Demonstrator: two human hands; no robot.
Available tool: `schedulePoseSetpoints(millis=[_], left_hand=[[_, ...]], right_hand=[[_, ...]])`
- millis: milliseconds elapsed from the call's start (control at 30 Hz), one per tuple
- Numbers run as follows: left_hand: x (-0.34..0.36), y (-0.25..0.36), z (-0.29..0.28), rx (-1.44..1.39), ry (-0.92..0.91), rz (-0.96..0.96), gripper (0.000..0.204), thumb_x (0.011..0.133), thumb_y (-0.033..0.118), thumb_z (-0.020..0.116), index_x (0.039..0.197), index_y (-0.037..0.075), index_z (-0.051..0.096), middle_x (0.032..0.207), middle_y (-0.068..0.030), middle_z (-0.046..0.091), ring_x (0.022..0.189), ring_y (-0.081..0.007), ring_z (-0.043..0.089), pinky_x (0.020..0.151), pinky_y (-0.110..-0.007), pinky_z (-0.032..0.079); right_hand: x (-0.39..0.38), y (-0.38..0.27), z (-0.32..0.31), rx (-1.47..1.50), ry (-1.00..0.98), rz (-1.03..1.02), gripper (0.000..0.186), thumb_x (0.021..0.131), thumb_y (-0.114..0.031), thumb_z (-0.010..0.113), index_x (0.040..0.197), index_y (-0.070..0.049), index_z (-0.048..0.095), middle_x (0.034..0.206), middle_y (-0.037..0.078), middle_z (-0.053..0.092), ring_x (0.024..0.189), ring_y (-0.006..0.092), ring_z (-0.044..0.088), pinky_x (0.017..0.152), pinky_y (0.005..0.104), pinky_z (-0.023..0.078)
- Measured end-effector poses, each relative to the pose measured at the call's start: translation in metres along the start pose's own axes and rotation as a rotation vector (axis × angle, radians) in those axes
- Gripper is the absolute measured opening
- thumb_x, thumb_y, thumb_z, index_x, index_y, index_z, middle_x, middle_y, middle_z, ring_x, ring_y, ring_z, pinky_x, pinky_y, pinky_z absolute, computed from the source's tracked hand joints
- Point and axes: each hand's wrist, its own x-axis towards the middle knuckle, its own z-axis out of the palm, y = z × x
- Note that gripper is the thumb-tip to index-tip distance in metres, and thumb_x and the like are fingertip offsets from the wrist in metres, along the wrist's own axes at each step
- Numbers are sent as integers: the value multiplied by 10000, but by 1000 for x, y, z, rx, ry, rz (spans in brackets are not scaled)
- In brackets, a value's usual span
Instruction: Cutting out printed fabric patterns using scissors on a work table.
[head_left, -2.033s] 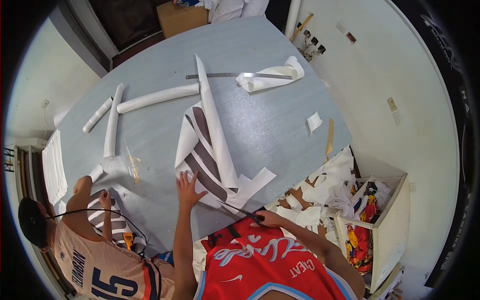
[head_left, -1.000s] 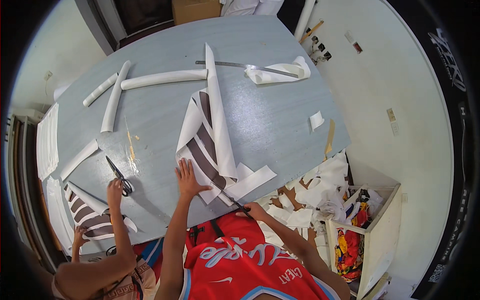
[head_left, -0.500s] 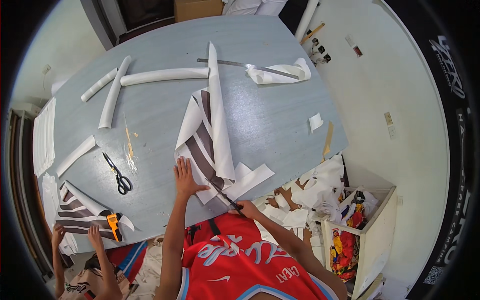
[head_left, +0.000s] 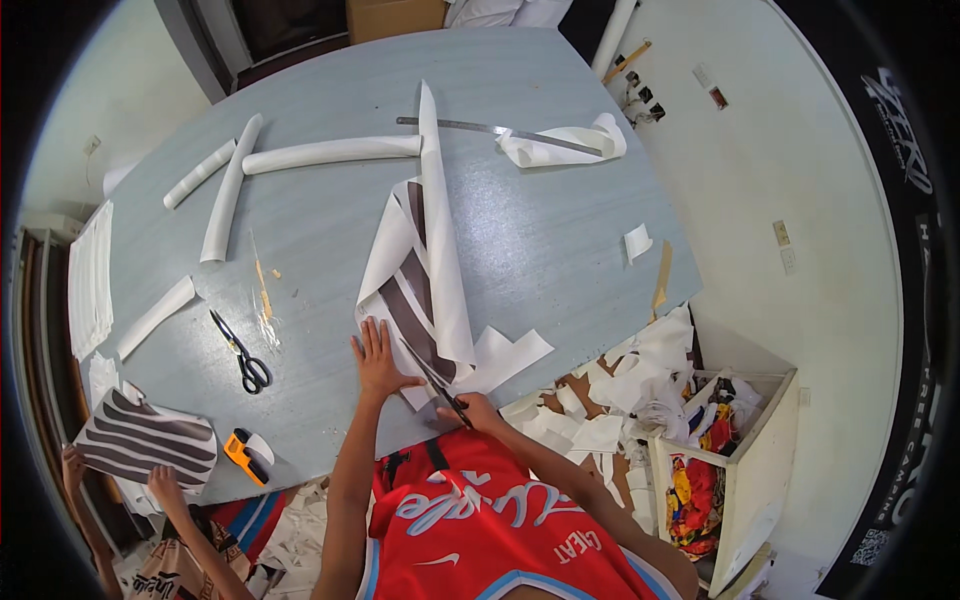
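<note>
My left hand (head_left: pixel 379 364) lies flat with its fingers spread on the near left part of a dark-brown-and-white striped sheet (head_left: pixel 408 308). The sheet's long sides curl over, showing a white back. In my right hand (head_left: pixel 473 411) is a pair of black-handled scissors (head_left: pixel 437 381), their blades at the sheet's near edge and pointing away from me. A loose white offcut (head_left: pixel 515 358) lies just right of the blades.
Left on the table are black scissors (head_left: pixel 241 353) and an orange-and-black tool (head_left: pixel 245 456). A co-worker's hands (head_left: pixel 165 489) hold another striped sheet (head_left: pixel 150 440). White rolls (head_left: pixel 335 153) and a metal ruler (head_left: pixel 465 126) lie farther back. A scrap-filled bin (head_left: pixel 740 440) stands right.
My right hand and the scissors have moved slightly forward and left along the sheet. At the left, the co-worker has lifted and spread the other striped sheet; the orange tool beside it has turned.
</note>
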Motion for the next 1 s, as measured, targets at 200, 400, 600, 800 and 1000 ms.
schedulePoseSetpoints(millis=[200,400,600,800,1000], left_hand=[[4,6,-6,3,-58,-17,1510,380,714,805,1512,-14,120,1566,-273,98,1475,-382,56,1134,-617,70],[0,-15,3,74,33,25,1308,497,460,849,1499,-23,162,1572,-236,141,1479,-359,69,1147,-603,45],[44,-33,-28,33,-306,47,847,676,231,727,1413,-2,383,1483,-230,339,1392,-328,323,1138,-587,156],[112,-58,-26,-264,104,213,636,752,103,681,1338,-13,463,1381,-238,444,1334,-385,367,1121,-476,278],[109,-80,-21,-72,-27,46,1323,513,550,857,1494,-27,182,1563,-250,145,1465,-372,111,1176,-498,124]], right_hand=[[36,-19,22,107,70,-33,547,777,-530,752,591,-46,574,473,17,509,414,111,516,429,282,391],[58,-53,38,165,108,-29,566,771,-553,744,589,-44,574,479,28,524,421,114,530,433,290,399],[70,-29,43,4,295,-135,645,728,-615,739,609,-5,572,527,110,541,496,231,561,513,367,420],[63,-42,40,-39,274,-115,697,714,-651,728,614,17,554,556,168,529,524,309,551,540,407,418],[61,-42,43,-21,251,-93,684,722,-647,725,620,8,558,562,145,550,534,278,557,553,394,426]])
